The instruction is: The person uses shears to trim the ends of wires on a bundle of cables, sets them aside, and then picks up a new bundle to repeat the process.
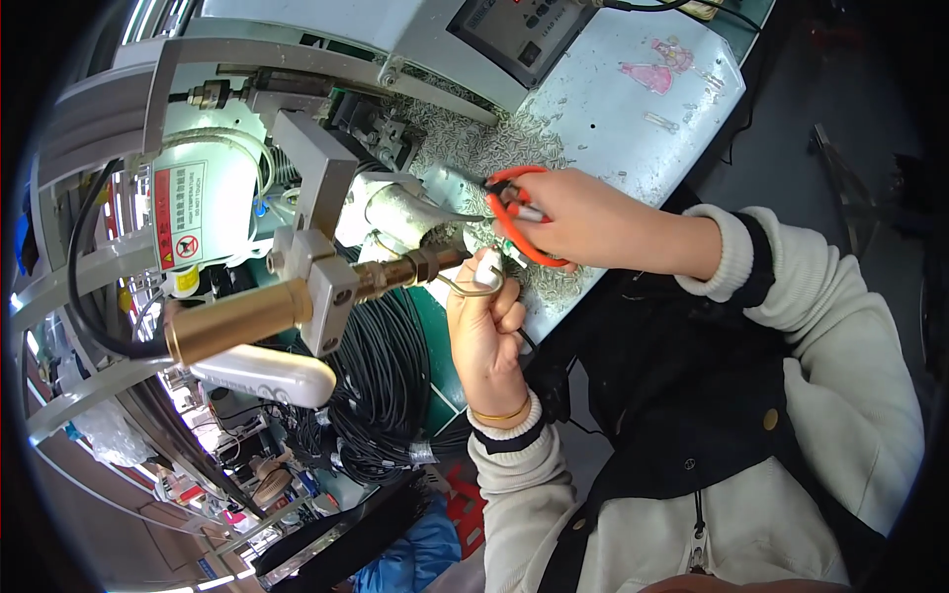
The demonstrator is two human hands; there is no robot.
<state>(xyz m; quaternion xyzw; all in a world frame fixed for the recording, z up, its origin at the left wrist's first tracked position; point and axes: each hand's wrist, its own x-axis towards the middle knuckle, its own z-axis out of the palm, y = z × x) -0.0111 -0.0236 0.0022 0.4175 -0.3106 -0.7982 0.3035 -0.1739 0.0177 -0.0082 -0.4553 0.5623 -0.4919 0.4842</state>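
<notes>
My right hand (603,222) is closed round orange-handled scissors (524,245), their loops about the fingers and a dark blade reaching left. Just below and to the left, my left hand (487,326) has its fingers pinched together, with a white cover on a fingertip. Small white and green bits show at the pinch, but what the fingers hold is too small to make out. A short dark cable (526,339) comes out beside this hand. Left of both hands is a pale metal nozzle or funnel (400,208), with a brass fitting (395,275) below it.
Many small metal pieces (474,138) lie heaped on the white bench top (613,114). A control box (519,40) stands behind. At left are a machine frame with a brass cylinder (242,321) and a warning label (181,217). Black cable coils (381,371) lie below.
</notes>
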